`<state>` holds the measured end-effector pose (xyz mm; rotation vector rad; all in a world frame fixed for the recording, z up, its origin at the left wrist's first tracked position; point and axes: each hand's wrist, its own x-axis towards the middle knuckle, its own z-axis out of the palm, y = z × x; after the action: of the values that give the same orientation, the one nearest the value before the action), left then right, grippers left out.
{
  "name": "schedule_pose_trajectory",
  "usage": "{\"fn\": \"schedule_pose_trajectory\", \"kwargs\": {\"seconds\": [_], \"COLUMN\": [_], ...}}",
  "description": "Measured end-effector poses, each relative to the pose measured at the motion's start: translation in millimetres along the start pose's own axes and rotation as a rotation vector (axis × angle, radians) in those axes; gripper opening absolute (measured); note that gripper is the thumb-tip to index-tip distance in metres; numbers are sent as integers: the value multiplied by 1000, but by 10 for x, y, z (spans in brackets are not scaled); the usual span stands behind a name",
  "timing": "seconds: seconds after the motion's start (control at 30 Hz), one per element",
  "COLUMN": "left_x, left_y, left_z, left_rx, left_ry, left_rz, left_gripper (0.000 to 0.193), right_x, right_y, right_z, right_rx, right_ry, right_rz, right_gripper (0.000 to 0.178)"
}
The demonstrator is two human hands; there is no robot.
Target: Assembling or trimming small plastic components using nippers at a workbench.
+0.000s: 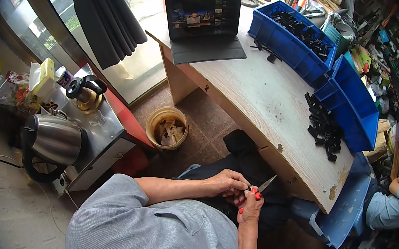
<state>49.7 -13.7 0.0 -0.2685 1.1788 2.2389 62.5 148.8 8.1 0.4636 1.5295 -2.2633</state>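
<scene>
My right hand [250,210] is closed around a red-handled tool with a pointed metal blade [266,184]. The blade points up and away to the right; whether it is scissors or another cutter I cannot tell. Close against it, my left hand [227,183] has its fingers pinched together at a small dark piece [248,188], mostly hidden by the fingertips. Both hands are over my lap, in front of the table edge. On the table, a pile of small black plastic parts [323,124] lies to the right.
A blue bin [292,43] of black parts and another blue bin [350,105] stand on the worn table [265,90], beside a tablet [204,20]. A waste bucket [181,145] is on the floor. At left are a kettle [57,140] and glass pot [88,101]. Another person's sleeve [392,207] shows far right.
</scene>
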Motion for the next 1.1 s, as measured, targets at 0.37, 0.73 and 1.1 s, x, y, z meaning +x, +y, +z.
{"fn": "schedule_pose_trajectory", "kwargs": {"seconds": [0.37, 0.73, 1.1], "left_x": [292, 366, 13], "left_y": [-45, -187, 190], "left_z": [66, 40, -44], "left_rx": [-252, -334, 303], "left_ry": [116, 15, -187], "left_rz": [-311, -400, 205], "left_gripper": [16, 15, 42], "right_x": [23, 39, 65], "right_y": [28, 123, -148], "right_z": [62, -12, -2], "right_rx": [-26, -95, 57], "right_ry": [130, 189, 96], "right_rz": [-37, -20, -4], "right_gripper": [11, 13, 11]}}
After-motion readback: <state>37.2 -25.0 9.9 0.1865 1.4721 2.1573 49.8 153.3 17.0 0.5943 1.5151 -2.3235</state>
